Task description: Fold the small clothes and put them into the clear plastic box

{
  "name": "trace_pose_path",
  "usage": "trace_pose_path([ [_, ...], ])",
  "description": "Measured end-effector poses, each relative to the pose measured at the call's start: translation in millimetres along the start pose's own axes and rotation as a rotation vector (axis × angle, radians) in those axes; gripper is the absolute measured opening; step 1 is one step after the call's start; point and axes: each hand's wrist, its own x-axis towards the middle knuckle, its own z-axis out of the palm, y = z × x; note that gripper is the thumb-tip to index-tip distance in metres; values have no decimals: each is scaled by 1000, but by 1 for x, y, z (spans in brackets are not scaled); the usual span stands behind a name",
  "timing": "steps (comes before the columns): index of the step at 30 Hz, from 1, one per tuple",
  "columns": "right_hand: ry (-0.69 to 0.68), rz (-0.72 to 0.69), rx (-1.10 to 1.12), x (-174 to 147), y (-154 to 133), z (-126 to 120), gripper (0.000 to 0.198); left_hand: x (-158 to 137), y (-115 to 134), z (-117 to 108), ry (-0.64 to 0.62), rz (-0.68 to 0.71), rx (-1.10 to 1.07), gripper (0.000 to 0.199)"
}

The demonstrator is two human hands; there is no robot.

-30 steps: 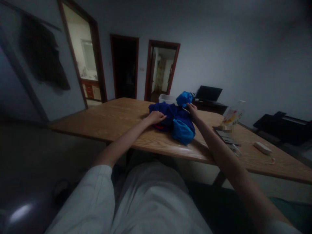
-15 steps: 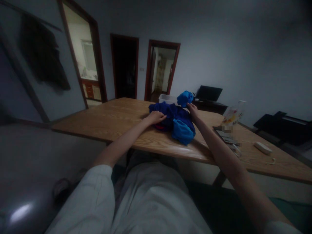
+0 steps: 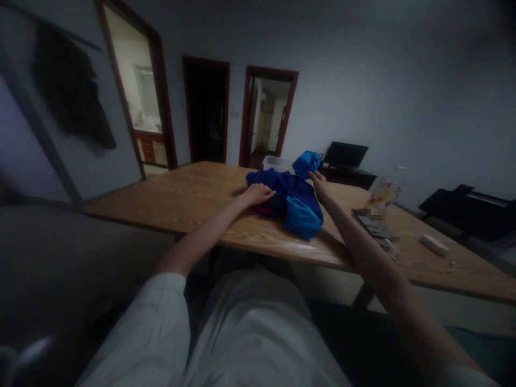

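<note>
Room: dimly lit, with pale walls [image 3: 363, 70] and three doorways; the left doorway [image 3: 139, 91] shows a lit space with a reddish-brown cabinet [image 3: 148, 148], the middle doorway [image 3: 206, 113] is dark, and a curtain [image 3: 265, 123] hangs beyond the right doorway [image 3: 243, 123].
Left wall: a dark garment [image 3: 72, 86] hangs near a rail.
Counter [image 3: 181, 188]: wooden, with visible grain, spread in front of the person.
Blue garment [image 3: 300, 189]: bunched near the counter's front edge, between the two hands; mostly dark blue, with a red patch [image 3: 264, 210] beside the left hand.
Bright-blue parts: the near part [image 3: 304, 217] lies on the counter towards the person; the far part [image 3: 305, 164] is crumpled and stands up by the right hand.
Left hand [image 3: 258, 194]: rests on the dark-blue fabric, fingers curled; whether they grip any cloth, I cannot tell.
Right hand [image 3: 318, 183]: fingers pinching the lower edge of the far part.
Behind the cloth: a whitish bin [image 3: 276, 163].
Right of the right forearm: a clear container [image 3: 385, 193] with a floral print, a dark flat object [image 3: 368, 222] partly pixelated, and a white oblong object [image 3: 434, 244].
Far right background: a black monitor [image 3: 345, 153].
</note>
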Motion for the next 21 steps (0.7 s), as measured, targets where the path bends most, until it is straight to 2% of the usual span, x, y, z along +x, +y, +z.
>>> trace_pose_path([
  [9, -23, -36, -132, -2, 1, -4, 53, -1, 0, 0, -9, -5, -1, 52],
  [21, -72, -46, -190, -2, 6, -5, 50, 0, -1, 2, 1, -7, -9, 50],
])
